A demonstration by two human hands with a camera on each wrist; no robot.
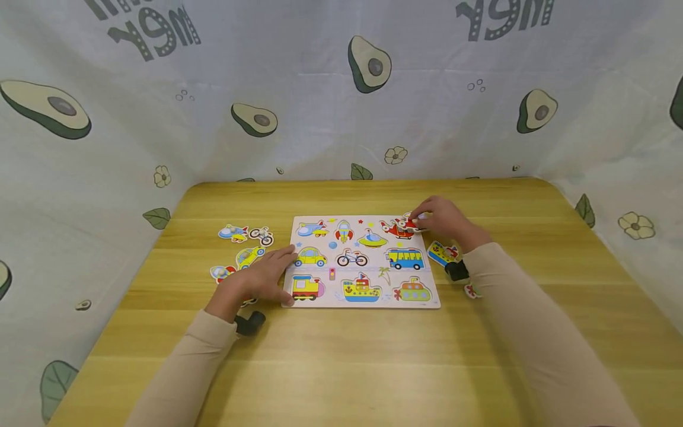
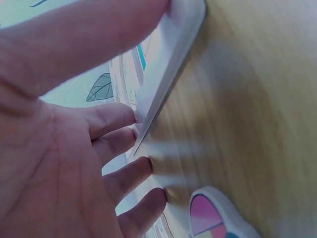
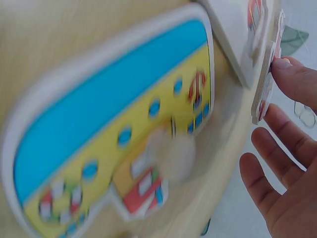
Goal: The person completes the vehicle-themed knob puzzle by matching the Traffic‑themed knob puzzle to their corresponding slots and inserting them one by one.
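Observation:
In the head view, a wooden puzzle board (image 1: 332,301) printed with vehicles lies in the middle of the table. My left hand (image 1: 262,276) rests at its left edge, thumb at the near corner and fingers extended along the side. My right hand (image 1: 447,222) pinches a red helicopter puzzle piece (image 3: 264,91) over the board's far right corner, overlapping the printed helicopter. The right wrist view shows this piece edge-on between thumb and fingers. Below that hand, a blue and yellow ship piece (image 3: 99,129) with a round knob lies beside the board.
Left of the board lie an airplane piece (image 1: 232,232), a bicycle piece (image 1: 261,236), a yellow car piece (image 1: 248,257) and a red and blue piece (image 1: 221,273). A small red and green piece (image 1: 472,291) is partly under the right forearm. A printed curtain (image 1: 320,130) hangs behind the table.

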